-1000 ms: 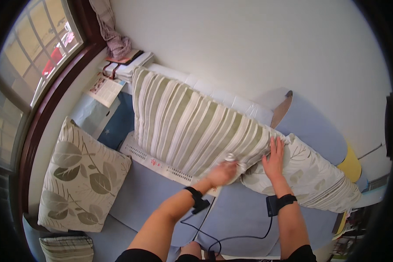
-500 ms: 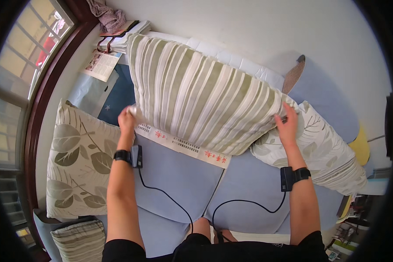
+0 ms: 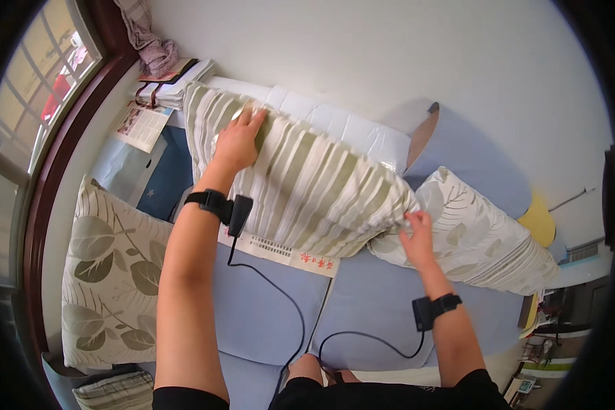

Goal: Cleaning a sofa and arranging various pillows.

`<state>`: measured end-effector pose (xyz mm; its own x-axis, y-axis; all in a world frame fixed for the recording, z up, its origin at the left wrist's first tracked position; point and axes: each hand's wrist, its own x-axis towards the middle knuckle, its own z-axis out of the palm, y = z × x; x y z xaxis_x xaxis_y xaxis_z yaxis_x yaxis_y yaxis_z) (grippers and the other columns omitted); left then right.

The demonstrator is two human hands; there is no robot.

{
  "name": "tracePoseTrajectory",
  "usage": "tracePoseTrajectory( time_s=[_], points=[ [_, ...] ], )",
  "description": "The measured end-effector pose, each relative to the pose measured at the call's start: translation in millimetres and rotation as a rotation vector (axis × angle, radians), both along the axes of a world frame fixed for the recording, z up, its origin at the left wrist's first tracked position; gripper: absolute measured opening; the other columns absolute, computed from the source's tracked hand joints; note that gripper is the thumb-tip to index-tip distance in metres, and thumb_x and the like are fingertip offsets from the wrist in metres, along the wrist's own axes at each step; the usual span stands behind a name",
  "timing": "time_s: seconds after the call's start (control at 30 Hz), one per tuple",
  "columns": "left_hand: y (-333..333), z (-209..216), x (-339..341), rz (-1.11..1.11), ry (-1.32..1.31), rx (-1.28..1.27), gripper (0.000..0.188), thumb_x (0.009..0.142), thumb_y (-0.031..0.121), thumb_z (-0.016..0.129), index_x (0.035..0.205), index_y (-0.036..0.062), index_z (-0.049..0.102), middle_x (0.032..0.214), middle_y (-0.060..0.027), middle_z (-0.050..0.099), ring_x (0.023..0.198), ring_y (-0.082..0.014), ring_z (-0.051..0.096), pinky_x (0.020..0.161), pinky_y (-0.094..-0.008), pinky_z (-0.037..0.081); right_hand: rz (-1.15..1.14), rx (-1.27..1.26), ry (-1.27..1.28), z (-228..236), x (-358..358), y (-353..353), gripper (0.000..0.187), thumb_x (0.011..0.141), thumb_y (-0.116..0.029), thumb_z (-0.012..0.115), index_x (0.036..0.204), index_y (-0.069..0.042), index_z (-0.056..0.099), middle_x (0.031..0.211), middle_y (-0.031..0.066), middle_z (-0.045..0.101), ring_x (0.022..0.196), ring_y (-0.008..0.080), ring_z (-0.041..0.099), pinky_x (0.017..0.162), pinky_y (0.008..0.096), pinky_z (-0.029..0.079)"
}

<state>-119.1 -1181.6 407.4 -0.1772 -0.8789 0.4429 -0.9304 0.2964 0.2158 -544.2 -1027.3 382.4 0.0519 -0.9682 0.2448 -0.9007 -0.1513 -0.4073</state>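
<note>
A large cushion (image 3: 301, 178) with green, white and beige stripes leans against the back of the blue sofa. My left hand (image 3: 239, 142) lies over its upper left part, fingers stretched along the fabric. A small whitish, cloth-like piece (image 3: 254, 108) shows at those fingertips, mostly hidden by the hand. At the cushion's right corner my right hand (image 3: 418, 236) pinches the fabric between thumb and fingers. Under the cushion's lower edge a strip of printed paper (image 3: 280, 253) lies on the seat. Both wrists wear black cabled straps.
Leaf-patterned cushions stand left (image 3: 113, 273) and right (image 3: 458, 225) of the striped one. A smaller striped cushion (image 3: 116, 393) sits at the lower left. Papers and folders (image 3: 178, 82) are stacked at the back left, beside the window frame (image 3: 68, 130). Blue seat cushions (image 3: 383, 307) span the front.
My left hand has moved up from beside the cushion's lower left edge onto its upper face. My right hand stays at the right corner, now pinching it. The cushion's top leans further back.
</note>
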Motion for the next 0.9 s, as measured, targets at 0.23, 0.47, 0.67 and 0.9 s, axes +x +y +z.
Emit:
tracePoseTrajectory(
  time_s=[0.23,0.47,0.67,0.9],
  points=[
    [98,6,3,0.131,0.061,0.283,0.037,0.070,0.004,0.055,0.105,0.0133,0.050,0.101,-0.0101,0.055,0.080,-0.0363,0.060,0.065,-0.0462,0.048,-0.158,0.179,-0.102,11,-7,89,0.057,0.060,-0.008,0.074,0.111,-0.005,0.051,0.101,0.0148,0.047,0.089,0.0319,0.051,0.080,0.0373,0.044],
    [238,0,32,0.249,0.033,0.410,0.022,0.072,0.008,0.055,0.092,0.0123,0.048,0.089,-0.0117,0.060,0.072,-0.0385,0.060,0.059,-0.0484,0.046,-0.055,0.333,-0.026,53,9,134,0.081,0.058,-0.011,0.075,0.131,-0.014,0.040,0.110,0.0163,0.049,0.101,0.0341,0.052,0.085,0.0395,0.045],
    [322,-14,26,0.356,0.055,0.489,0.016,0.072,0.007,0.051,0.087,0.0112,0.049,0.084,-0.0132,0.060,0.072,-0.0385,0.059,0.060,-0.0484,0.045,0.224,0.425,0.080,47,-9,160,0.074,0.069,-0.016,0.067,0.136,-0.016,0.035,0.126,0.0170,0.047,0.107,0.0360,0.050,0.089,0.0419,0.044],
    [385,-39,24,0.513,0.065,0.585,0.015,0.073,0.007,0.050,0.088,0.0093,0.048,0.085,-0.0168,0.060,0.076,-0.0404,0.058,0.063,-0.0503,0.044,0.543,0.565,0.226,51,-7,178,0.062,0.073,-0.017,0.061,0.131,-0.014,0.040,0.106,0.0102,0.057,0.097,0.0314,0.054,0.078,0.0407,0.048]
  ],
)
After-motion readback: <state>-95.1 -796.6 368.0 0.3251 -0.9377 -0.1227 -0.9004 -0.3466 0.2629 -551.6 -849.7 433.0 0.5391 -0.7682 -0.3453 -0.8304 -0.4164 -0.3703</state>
